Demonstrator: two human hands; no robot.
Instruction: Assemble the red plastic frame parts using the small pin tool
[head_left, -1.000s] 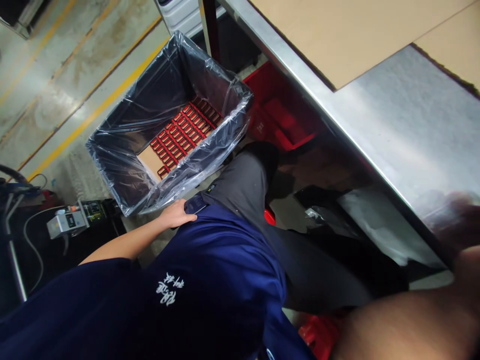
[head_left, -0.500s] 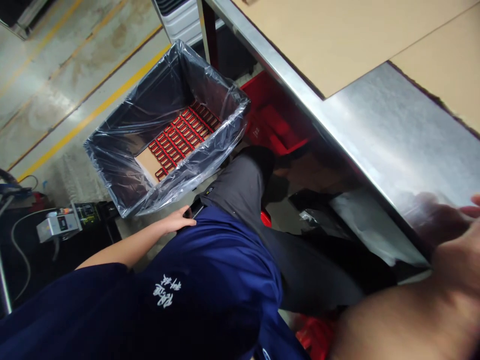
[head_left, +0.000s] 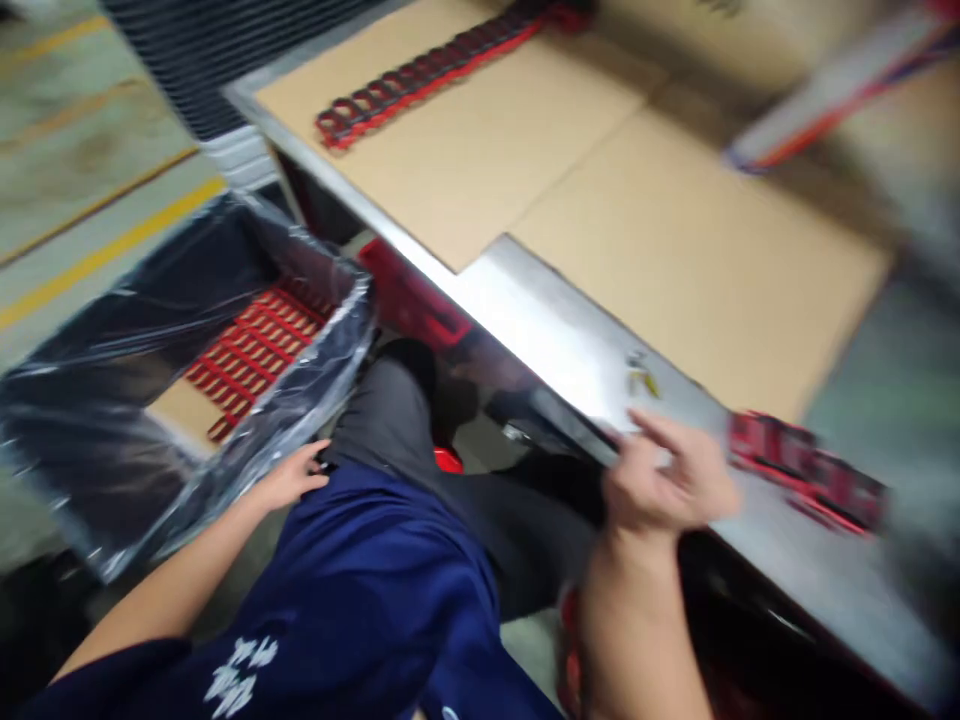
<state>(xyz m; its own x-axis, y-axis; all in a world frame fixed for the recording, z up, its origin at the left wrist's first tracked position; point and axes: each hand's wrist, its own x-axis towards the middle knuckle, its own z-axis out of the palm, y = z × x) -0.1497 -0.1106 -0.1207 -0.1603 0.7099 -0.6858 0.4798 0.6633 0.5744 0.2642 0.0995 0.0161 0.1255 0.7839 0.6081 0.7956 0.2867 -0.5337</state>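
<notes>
My left hand (head_left: 296, 475) rests by my hip at the shirt's hem, fingers stretched and a little apart, with no held thing showing. My right hand (head_left: 667, 475) is over the metal edge of the workbench (head_left: 540, 320), blurred, its fingers loosely bent and a gap between them. Just beyond its fingertips lies a small tool with yellow handles (head_left: 643, 380), too smeared to name surely. To the right of that hand, a short row of red and black plastic parts (head_left: 806, 468) lies on the metal.
A bin lined with clear plastic (head_left: 97, 350) stands at left, rows of red parts (head_left: 255, 345) on cardboard inside. Cardboard sheets (head_left: 660, 260) cover much of the bench. A long strip of red and black parts (head_left: 435, 75) lies at the back. A red crate (head_left: 420, 295) sits under the bench.
My view has swung right, bringing more of the bench in. My right hand has come from the right edge to near the yellow-handled tool. My left hand stays by my hip.
</notes>
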